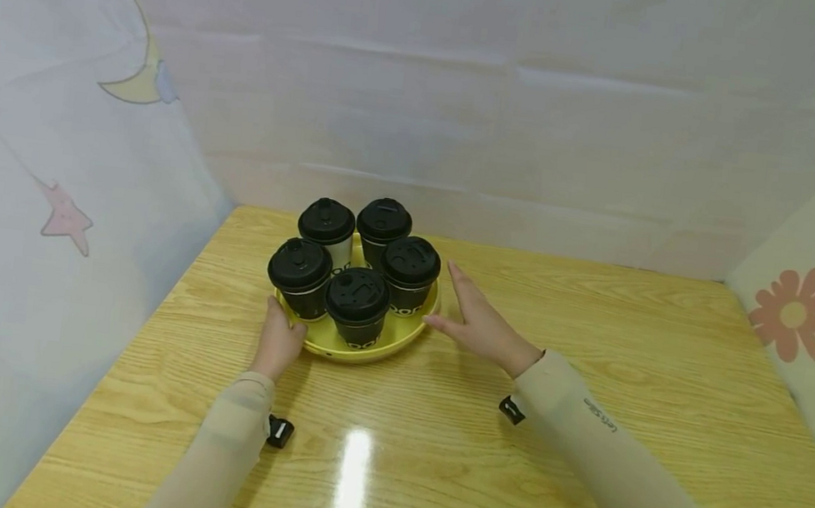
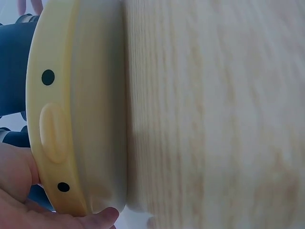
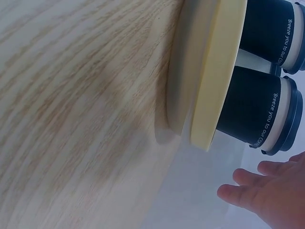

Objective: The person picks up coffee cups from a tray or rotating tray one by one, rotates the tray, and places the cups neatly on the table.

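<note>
A round yellow tray [image 1: 406, 333] stands on the wooden table and bears several paper cups with black lids, such as the front dark cup [image 1: 358, 299] and the pale cup [image 1: 327, 224] at the back left. At the tray's left edge, my left hand [image 1: 279, 346] grips the rim; in the left wrist view its thumb [image 2: 16, 171] lies over the rim and a fingertip [image 2: 107, 217] reaches along the side wall. My right hand [image 1: 483, 323] is beside the tray's right edge, with fingers straight and thumb spread. The right wrist view has its fingers [image 3: 248, 191] apart from the nearest cup [image 3: 252, 107].
The wooden table [image 1: 595, 334] extends to the right and in front of the tray. A pale fabric backdrop [image 1: 542, 135] hangs close behind the table, with printed side sheets at left and right. Black wrist devices [image 1: 279, 431] hang under both sleeves.
</note>
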{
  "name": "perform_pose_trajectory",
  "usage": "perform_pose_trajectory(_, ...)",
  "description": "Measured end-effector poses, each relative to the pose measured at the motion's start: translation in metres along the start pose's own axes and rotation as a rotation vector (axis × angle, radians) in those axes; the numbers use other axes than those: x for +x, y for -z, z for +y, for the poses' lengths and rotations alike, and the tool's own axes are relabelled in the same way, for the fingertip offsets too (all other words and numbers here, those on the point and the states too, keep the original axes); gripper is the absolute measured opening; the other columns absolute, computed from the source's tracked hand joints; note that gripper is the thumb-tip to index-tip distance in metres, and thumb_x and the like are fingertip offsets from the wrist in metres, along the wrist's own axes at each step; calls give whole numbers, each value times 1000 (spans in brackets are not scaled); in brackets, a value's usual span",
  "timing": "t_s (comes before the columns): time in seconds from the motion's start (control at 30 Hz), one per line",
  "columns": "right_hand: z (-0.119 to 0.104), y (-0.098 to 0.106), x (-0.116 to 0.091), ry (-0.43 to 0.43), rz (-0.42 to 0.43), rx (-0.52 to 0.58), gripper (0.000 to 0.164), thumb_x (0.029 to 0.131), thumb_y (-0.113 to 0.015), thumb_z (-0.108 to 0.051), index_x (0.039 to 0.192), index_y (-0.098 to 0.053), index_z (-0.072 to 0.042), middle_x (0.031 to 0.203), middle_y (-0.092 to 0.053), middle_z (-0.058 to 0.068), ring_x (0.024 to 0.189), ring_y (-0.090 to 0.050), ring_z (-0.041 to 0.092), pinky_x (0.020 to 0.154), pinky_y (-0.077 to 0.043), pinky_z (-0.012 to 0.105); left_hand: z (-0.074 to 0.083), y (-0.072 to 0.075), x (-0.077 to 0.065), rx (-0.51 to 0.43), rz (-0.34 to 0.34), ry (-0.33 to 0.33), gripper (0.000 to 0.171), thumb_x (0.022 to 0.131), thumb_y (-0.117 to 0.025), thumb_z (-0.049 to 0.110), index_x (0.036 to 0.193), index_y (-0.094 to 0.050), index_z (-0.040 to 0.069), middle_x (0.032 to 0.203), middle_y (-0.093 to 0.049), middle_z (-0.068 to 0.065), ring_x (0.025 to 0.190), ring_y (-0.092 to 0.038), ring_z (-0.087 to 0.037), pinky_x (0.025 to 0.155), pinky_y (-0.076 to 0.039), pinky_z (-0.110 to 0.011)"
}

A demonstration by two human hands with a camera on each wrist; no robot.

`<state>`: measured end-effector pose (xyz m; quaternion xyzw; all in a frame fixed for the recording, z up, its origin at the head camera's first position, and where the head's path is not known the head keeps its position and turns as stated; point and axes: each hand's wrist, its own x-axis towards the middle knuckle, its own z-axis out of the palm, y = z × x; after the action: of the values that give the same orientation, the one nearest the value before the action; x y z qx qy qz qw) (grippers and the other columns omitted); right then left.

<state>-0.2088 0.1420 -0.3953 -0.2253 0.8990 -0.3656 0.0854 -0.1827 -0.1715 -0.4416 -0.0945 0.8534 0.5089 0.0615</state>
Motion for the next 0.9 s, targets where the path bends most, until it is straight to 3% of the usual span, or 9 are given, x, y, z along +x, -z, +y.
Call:
perform_pose_trajectory(0.67, 3, -7, 16, -52, 20, 46, 96, 94, -60, -44, 156, 5, -9, 161, 1, 16, 147, -5, 33, 116, -12, 52, -5, -4, 4, -7, -5, 7, 76, 95, -38, 1, 145, 18, -13, 154, 16, -32, 144, 8, -40, 116, -2, -48)
perform_pose_trajectory(0.9, 5, -8, 17, -34, 29, 65, 96, 95, -60, -44, 156, 3, -9, 161, 0, 16, 147, -5, 33, 115, -12, 53, -7, -4, 7, 2, 9, 6, 76, 95, -38, 0, 145, 17, -14, 154, 15, -33, 144, 7, -40, 116, -3, -47)
